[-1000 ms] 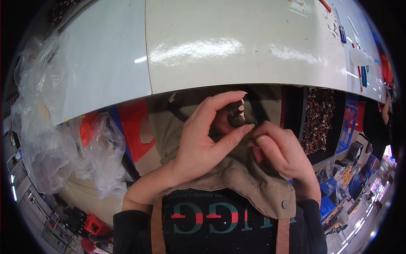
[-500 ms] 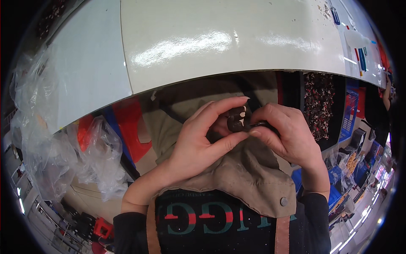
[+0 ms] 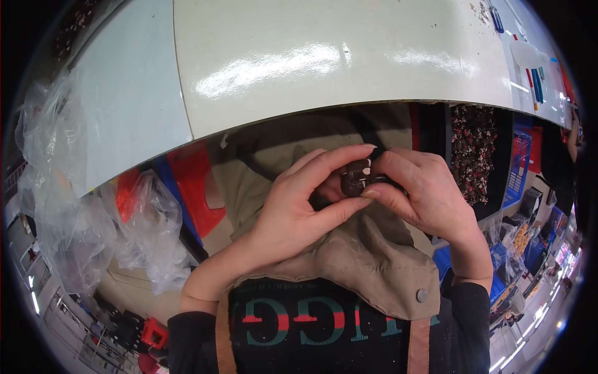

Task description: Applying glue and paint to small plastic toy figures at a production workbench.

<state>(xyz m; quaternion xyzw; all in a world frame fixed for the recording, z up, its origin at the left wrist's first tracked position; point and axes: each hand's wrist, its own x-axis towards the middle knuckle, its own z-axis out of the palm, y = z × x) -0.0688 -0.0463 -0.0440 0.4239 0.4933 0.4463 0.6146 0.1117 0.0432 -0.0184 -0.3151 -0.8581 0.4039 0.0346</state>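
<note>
Holding a small dark piece with pale patches [image 3: 355, 181] above the apron [image 3: 389, 274], near the edge of the surface [image 3: 349, 31].
Cradling it in the curled left hand [image 3: 291, 202]; gripping a dark slender item [image 3: 387, 180], mostly hidden, in the right hand [image 3: 425, 192], close beside the piece. Could drop the piece onto the apron through too loose a hold; could scrape it, or catch the left hand, through too hard a push from the right.

tabletop [image 3: 349, 28], pale and glossy | blue-handled tool [image 3: 496, 20] and slim blue stick [image 3: 537, 86] at its right | clear plastic bags [image 3: 65, 212] bunched at left | large red plastic piece [image 3: 198, 187] by the tabletop's near edge | blue slatted crate [image 3: 517, 168] at right
</note>
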